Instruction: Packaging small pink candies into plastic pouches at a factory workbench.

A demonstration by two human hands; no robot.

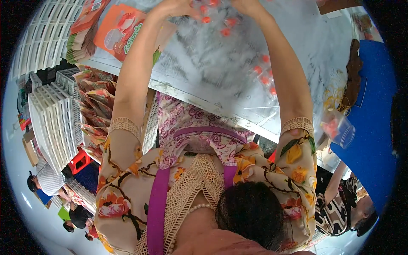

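Observation:
Both my arms reach to the far edge of the view over a grey marbled table (212, 63). My left hand (180, 7) is beside a cluster of small clear plastic packets with red pieces (206, 19), touching its left side. To the right of the cluster, my right hand (246, 5) is close to the packets. The top edge of the view cuts off most fingers of both hands, so their grip is hidden. More red-and-clear packets (264, 75) lie beside my right forearm. An orange printed pouch (117, 32) lies by my left forearm.
Stacked orange pouches (85, 25) and white plastic crates (53, 123) stand on the left, with filled pouches (95, 102) below the table edge. Yellow rubber bands (333, 97) and a clear plastic cup (342, 129) with red pieces are right. Other people (340, 204) are nearby.

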